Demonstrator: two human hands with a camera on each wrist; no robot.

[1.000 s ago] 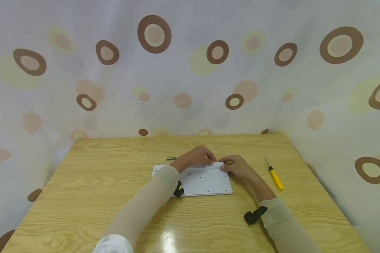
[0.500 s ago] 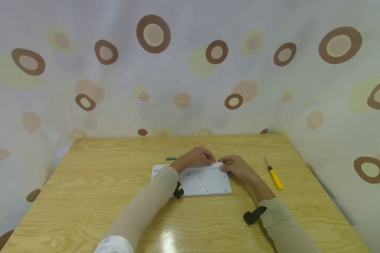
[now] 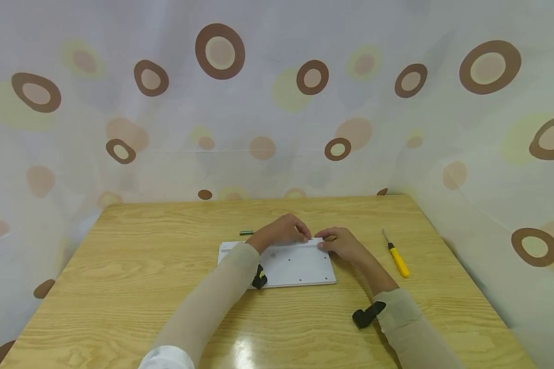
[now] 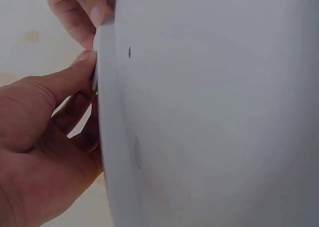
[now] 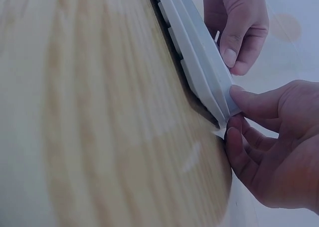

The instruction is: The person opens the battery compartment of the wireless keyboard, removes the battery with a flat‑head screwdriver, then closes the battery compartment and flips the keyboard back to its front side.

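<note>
A white keyboard point(image 3: 304, 266) lies face down on the table; its keys point(image 5: 173, 42) show along the underside in the right wrist view. My left hand point(image 3: 283, 229) reaches over it to the far edge. There its thumb and fingers pinch a thin white strip point(image 4: 94, 78), mostly covered by the fingers. At the far right corner, my right hand point(image 3: 346, 244) grips the keyboard between thumb and fingers, the thumb on the raised back ridge. The two hands are close together, fingertips a short gap apart.
Beyond the keyboard, left of my left hand, lies a small green battery point(image 3: 246, 232). A screwdriver point(image 3: 399, 260) with a yellow handle rests to the right on the wooden table point(image 3: 120, 287). A patterned curtain point(image 3: 258, 102) rises behind the table.
Both hands stay at the far edge of the keyboard with only slight finger movement. The whole head view has shifted slightly.
</note>
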